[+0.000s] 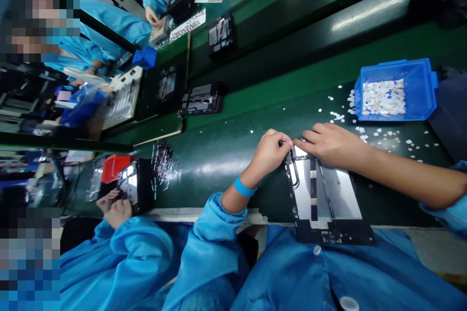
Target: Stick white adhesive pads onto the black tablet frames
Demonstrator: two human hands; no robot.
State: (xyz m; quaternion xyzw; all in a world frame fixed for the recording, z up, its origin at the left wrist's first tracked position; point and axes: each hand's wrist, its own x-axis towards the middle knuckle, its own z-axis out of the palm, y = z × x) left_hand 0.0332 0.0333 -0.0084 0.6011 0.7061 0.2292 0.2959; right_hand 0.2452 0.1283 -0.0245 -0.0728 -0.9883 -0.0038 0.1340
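Note:
In front of me an opened tablet [341,194] rests at the bench's front edge, its near end against my blue smock. Silvery plates, a dark ribbon strip [314,189] and black cabling show inside it. My left hand [270,149], with a blue wristband [243,187], is closed in a pinch at the tablet's far left corner; whatever lies between its fingertips is too small to name. Across the far edge of the tablet reaches my right hand [326,145], its fingers stretched out and touching near the same corner. Its thumb is hidden.
A blue bin [419,92] of small white pieces stands at the right, with loose white pieces [339,117] scattered nearby. More opened tablets [202,99] lie farther left. Beside a pile of thin strips [164,163], a co-worker's hands [116,206] handle another tablet [133,184].

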